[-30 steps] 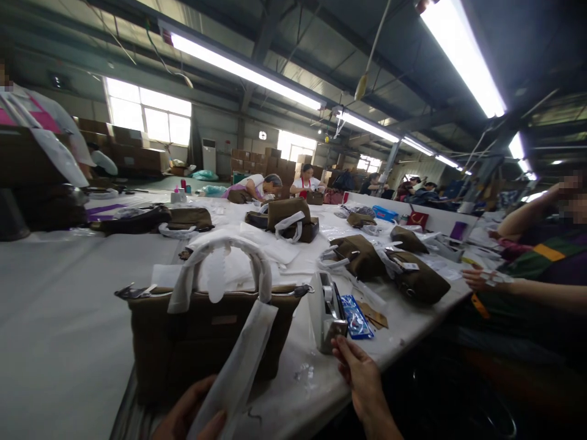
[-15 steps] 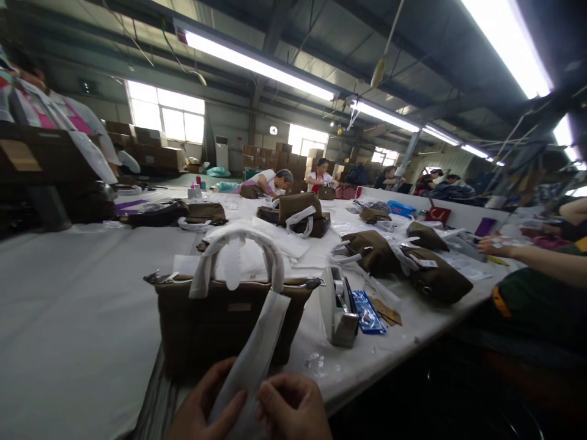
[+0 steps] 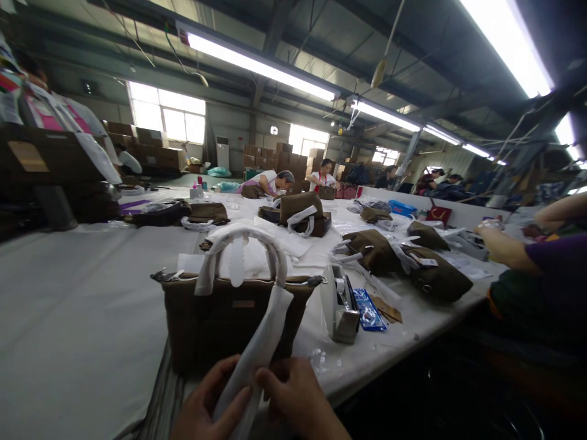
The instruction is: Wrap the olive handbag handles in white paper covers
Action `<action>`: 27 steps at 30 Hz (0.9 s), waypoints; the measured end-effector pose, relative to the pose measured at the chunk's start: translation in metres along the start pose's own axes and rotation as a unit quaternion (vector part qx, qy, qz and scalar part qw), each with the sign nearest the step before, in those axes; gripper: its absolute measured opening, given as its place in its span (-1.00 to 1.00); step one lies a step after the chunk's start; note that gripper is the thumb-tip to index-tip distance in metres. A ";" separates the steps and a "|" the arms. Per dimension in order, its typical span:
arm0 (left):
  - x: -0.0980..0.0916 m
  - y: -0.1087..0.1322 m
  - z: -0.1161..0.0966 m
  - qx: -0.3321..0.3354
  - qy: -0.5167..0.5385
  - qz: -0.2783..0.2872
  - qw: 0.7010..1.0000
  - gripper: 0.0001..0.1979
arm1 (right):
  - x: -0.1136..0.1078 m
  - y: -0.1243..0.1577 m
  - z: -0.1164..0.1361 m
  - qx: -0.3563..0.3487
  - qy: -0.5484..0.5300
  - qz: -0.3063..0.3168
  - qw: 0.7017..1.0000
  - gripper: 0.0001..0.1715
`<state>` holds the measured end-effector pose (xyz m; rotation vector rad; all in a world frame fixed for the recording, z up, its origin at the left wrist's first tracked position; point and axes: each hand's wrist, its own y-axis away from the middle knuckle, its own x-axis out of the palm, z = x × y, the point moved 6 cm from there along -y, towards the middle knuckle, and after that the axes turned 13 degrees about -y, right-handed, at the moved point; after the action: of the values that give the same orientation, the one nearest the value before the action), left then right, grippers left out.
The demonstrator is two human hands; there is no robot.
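A dark brown handbag [image 3: 229,330] stands upright on the table in front of me. Its arched handle [image 3: 208,269] is wrapped in white material, and a white tag hangs inside the arch. From near the handle's right base, a white-wrapped strap [image 3: 263,336] slants down towards me. My left hand [image 3: 211,403] is closed around the lower part of this strap, thumb in front. On the other side, my right hand [image 3: 296,391] pinches the strap's right edge between thumb and fingers. Some of the right fingers are hidden behind it.
A tape dispenser [image 3: 339,305] stands right of the bag, beside a blue packet [image 3: 369,310] and brown tags [image 3: 387,308]. More brown bags [image 3: 433,272] lie further right and behind. A co-worker's arm [image 3: 509,247] reaches in from the right; other people work further back.
My right hand has moved slightly up, with its fingers now further behind the strap's edge. The bag appears shifted slightly right. The co-worker's arm at right has changed position.
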<state>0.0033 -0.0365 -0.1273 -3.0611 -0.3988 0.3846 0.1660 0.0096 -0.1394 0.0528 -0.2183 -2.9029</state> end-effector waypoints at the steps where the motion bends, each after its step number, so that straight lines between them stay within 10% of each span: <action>1: 0.002 -0.001 0.001 -0.006 0.012 0.009 1.000 -0.49 | 0.003 -0.003 -0.010 0.032 -0.045 0.031 0.998 -0.27; 9: 0.003 -0.008 0.014 -0.048 0.042 0.008 0.998 -0.38 | -0.018 0.008 -0.017 -0.027 -0.146 -0.044 0.988 -0.27; 18: 0.028 -0.002 0.013 -0.041 0.092 0.043 0.994 -0.36 | 0.019 0.011 0.000 -0.066 -0.258 0.030 0.963 -0.34; 27: 0.018 -0.006 0.018 -0.006 0.032 0.069 0.997 -0.30 | 0.001 0.006 -0.003 -0.106 -0.317 0.010 0.942 -0.21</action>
<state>0.0146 -0.0262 -0.1488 -3.1130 -0.1877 0.2898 0.1661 0.0036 -0.1411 -0.9186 -0.0056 -2.8014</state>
